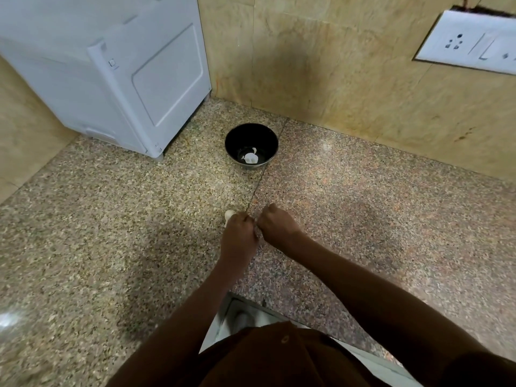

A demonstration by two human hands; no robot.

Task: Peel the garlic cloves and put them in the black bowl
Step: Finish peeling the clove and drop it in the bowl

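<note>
Both fists meet knuckle to knuckle, well in front of the round glossy black bowl (251,144): the left hand (239,235) curls around a pale, smooth garlic clove (229,215) peeking past its knuckles, and the right hand (277,223) seems to pinch at it, though the fingertips are hidden. The papery skin could tear short, or the slick clove could pop loose onto the speckled granite counter (363,208). 1 white peeled piece already lies inside the bowl.

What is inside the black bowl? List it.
The black bowl holds a few white pieces at its bottom, peeled garlic or skin, too small to tell. Nothing visibly covers them.
</note>
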